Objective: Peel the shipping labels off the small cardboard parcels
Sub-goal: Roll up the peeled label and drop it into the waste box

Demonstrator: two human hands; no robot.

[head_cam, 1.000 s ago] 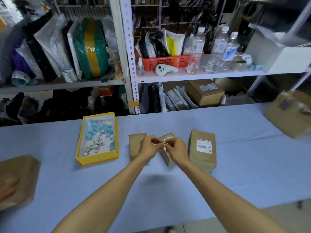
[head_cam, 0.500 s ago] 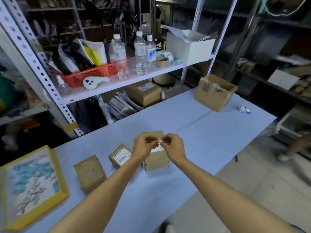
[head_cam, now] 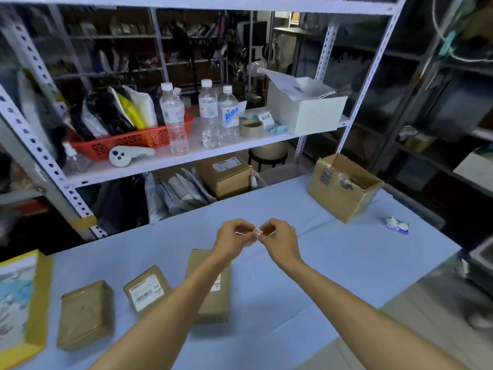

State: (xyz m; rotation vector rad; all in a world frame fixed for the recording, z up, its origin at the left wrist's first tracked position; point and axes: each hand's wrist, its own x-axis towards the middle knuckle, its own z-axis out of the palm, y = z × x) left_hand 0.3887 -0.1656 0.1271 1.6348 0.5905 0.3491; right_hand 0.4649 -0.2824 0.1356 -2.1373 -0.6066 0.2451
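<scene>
A small crumpled label scrap (head_cam: pixel 257 232) is hanging in the air above the blue surface (head_cam: pixel 320 276). The left hand (head_cam: pixel 234 240) and the right hand (head_cam: pixel 280 243) are both pinching it with curled fingers, with their fingertips almost meeting. Below the forearms, three small parcels are lying in a row. The bare parcel (head_cam: pixel 85 313) is showing no label, the middle parcel (head_cam: pixel 148 289) is carrying a white label, and the third parcel (head_cam: pixel 210 297) is lying partly under the left forearm. A yellow tray (head_cam: pixel 40 303) is sitting at the far left, and an open carton (head_cam: pixel 344 188) is standing well apart at the right.
</scene>
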